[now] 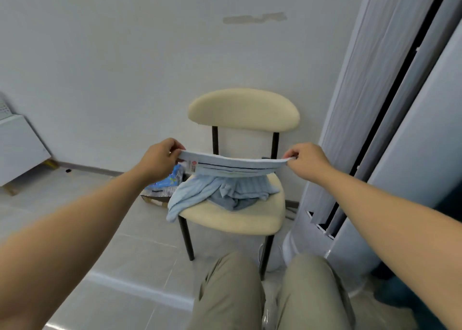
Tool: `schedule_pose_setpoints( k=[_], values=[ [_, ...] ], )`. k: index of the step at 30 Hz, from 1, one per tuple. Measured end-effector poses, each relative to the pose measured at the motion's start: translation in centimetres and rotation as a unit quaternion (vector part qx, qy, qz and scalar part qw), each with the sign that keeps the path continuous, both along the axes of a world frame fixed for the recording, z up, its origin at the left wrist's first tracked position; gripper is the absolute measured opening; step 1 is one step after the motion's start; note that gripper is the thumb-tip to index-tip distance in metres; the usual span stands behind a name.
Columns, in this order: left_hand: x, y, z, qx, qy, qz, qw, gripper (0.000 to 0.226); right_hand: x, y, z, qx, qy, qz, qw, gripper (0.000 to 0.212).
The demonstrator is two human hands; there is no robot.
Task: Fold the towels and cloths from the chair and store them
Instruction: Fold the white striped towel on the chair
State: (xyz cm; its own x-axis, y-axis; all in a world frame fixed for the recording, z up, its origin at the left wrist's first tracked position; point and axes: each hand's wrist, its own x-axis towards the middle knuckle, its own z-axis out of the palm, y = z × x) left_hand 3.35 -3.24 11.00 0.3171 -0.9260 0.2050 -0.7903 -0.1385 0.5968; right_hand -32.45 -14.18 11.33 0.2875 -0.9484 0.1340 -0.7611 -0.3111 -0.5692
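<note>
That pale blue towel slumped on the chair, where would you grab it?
Pinch the pale blue towel by the end dangling over the seat's left edge, coming from the left: it hangs free, while the rest lies bunched with a grey cloth.

Held towel (pixel 235 168) hides rear of chair (pixel 232 219) seat and top of cloth pile (pixel 197 194). Print on label (pixel 193 165) too small to read. Left of chair, blue packet (pixel 165 182) half hidden behind left hand (pixel 160 162). Further left of chair, white cabinet (pixel 20 149) cut by frame edge.
</note>
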Motion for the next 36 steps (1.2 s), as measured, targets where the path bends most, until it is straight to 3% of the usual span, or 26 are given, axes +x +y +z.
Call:
schedule_pose_setpoints(
  k=[6,16,22,28,31,36],
  values=[
    [-1.1,4.9,-5.0,0.050,-0.008,-0.009,0.999,0.014,-0.7,4.6,-3.9,0.043,0.029,-0.010,0.999,0.021],
    [-1.3,8.5,-2.6,0.001,0.011,-0.014,1.000,0.014,-1.0,7.4,-1.4,-0.013,0.013,-0.036,0.999,0.021],
    [-1.6,9.7,-4.2,0.052,0.021,-0.026,0.998,0.013,-1.1,8.1,-3.3,0.025,0.020,-0.042,0.999,0.024],
    [-1.1,7.6,-7.3,0.121,-0.003,-0.023,0.992,0.020,-0.4,5.4,-6.9,0.129,-0.005,-0.041,0.991,0.020],
    [-0.5,5.4,-8.7,0.151,-0.066,-0.034,0.986,0.022,-0.2,3.3,-8.4,0.170,-0.011,-0.021,0.985,0.015],
    [1.1,-0.1,-10.5,0.100,-0.088,0.008,0.991,0.022,0.6,-1.7,-10.4,0.162,-0.065,-0.019,0.984,0.011]
  ],
)
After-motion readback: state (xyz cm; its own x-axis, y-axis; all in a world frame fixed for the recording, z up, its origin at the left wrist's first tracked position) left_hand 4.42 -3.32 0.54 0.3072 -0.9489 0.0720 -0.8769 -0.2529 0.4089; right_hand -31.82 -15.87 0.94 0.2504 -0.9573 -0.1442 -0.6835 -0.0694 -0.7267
